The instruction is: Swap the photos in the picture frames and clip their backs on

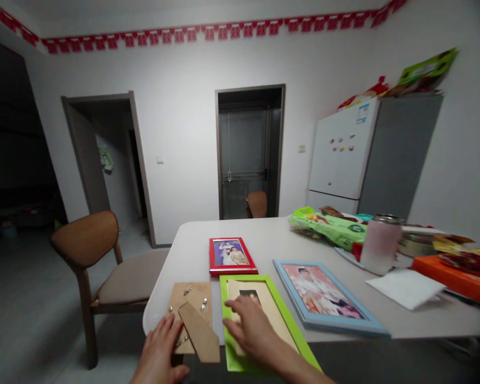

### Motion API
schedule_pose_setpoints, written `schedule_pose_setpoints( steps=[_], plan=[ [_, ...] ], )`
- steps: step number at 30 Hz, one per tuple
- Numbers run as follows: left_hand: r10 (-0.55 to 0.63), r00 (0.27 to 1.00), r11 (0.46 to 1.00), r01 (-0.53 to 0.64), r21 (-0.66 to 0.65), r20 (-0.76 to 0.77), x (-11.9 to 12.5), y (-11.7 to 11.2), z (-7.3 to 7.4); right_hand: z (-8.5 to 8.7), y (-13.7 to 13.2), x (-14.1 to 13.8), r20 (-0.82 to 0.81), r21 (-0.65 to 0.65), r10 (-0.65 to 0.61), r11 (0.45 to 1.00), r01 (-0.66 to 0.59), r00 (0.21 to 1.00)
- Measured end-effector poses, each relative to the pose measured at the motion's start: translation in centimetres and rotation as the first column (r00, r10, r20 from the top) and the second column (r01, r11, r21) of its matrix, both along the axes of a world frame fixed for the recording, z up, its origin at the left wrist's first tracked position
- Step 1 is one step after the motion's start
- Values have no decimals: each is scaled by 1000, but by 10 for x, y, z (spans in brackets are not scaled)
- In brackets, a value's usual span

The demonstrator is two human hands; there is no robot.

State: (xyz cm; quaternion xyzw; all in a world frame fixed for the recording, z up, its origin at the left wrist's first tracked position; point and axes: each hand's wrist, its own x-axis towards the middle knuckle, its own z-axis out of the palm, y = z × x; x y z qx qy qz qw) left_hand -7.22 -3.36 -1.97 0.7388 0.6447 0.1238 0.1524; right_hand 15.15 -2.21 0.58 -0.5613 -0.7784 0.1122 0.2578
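My left hand (158, 349) lies open at the near edge of the white table, touching the lower left of a brown fibreboard frame backing (190, 298). That backing has small metal clips, and a brown easel strut (200, 332) lies across it. My right hand (250, 325) rests with spread fingers on a cream-matted photo (274, 320) inside a lime green picture frame (229, 333). Beyond them lie a red picture frame (232, 272) and a light blue picture frame (304, 298), both holding photos.
A frosted pink tumbler (380, 245), a green snack bag (328, 229), white paper (404, 289) and an orange box (454, 278) crowd the table's right side. A wooden chair (90, 250) stands left of the table. A white refrigerator (340, 154) stands behind.
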Motion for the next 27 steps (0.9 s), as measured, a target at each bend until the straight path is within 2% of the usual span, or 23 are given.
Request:
schedule_pose_setpoints(
  steps=[3,6,10,12,14,16,18,21,23,25,27],
  plan=[
    [59,992,996,-52,66,-107,-17,7,-9,-6,-7,-53,78,-23,156,988,-155,985],
    [95,985,990,-79,117,-142,-21,16,-19,-18,-1,-85,122,-59,142,989,-136,982],
    [121,983,981,-98,165,-136,-24,21,-29,-30,13,-93,100,-48,31,998,-26,994],
    [125,985,975,-101,197,-115,-26,22,-33,-32,18,-93,67,-54,36,998,-32,997],
    [106,991,970,-84,229,-87,-29,23,-35,-32,20,-92,-10,-75,89,993,-89,996],
    [41,998,960,-28,277,-39,-30,22,-35,-28,17,-86,-115,-64,131,988,-139,985],
    [-57,998,927,51,372,7,-27,18,-29,-19,10,-74,-202,-17,148,988,-155,968],
    [-203,979,821,157,549,24,-9,7,-14,2,-7,-39,-264,46,175,985,-169,949],
    [-287,958,767,219,604,17,13,1,-4,15,-17,-9,-267,48,159,987,-151,951],
    [-353,936,758,282,589,7,40,-2,0,20,-25,21,-241,16,132,991,-132,961],
    [-395,919,784,336,522,2,67,-2,0,16,-29,48,-207,-32,84,995,-92,975]
  ],
)
